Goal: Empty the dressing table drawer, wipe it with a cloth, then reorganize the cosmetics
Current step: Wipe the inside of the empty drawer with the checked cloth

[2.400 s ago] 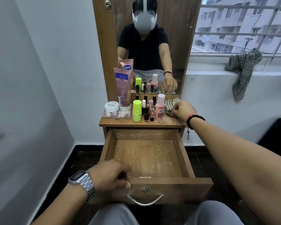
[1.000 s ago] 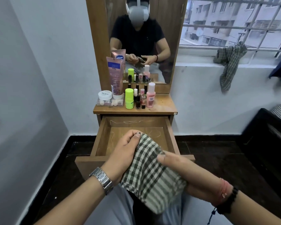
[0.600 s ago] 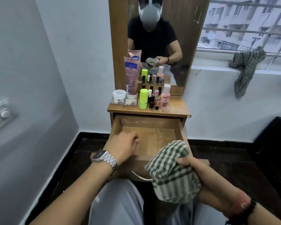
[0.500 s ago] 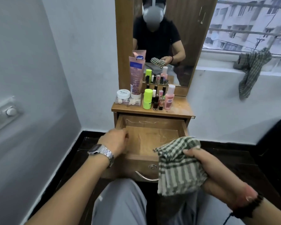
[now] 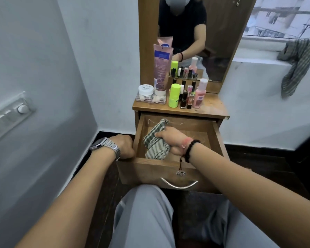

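Observation:
The wooden drawer point(image 5: 217, 138) of the dressing table stands pulled out, with only a cloth inside. My right hand point(image 5: 170, 138) grips a green-and-white checked cloth point(image 5: 155, 142) and holds it down inside the drawer, towards its left half. My left hand point(image 5: 124, 146) holds the drawer's left side wall near the front corner, fingers curled over its edge. The cosmetics stand on the table top point(image 5: 211, 109): a tall pink tube point(image 5: 162, 67), a white jar point(image 5: 145, 90), a lime-green bottle point(image 5: 174, 95), a pink bottle point(image 5: 199, 94) and several small nail polish bottles point(image 5: 184, 100).
A mirror point(image 5: 213, 33) rises behind the table top. White walls close in on the left, with a switch panel point(image 5: 9, 115). A second checked cloth point(image 5: 297, 63) hangs over the window ledge at right. My knees point(image 5: 145, 217) sit just under the drawer front with its metal handle point(image 5: 179, 184).
My right hand has carried the checked cloth from in front of the drawer down into it. My left hand has shifted to the drawer's left side wall. The view has moved closer.

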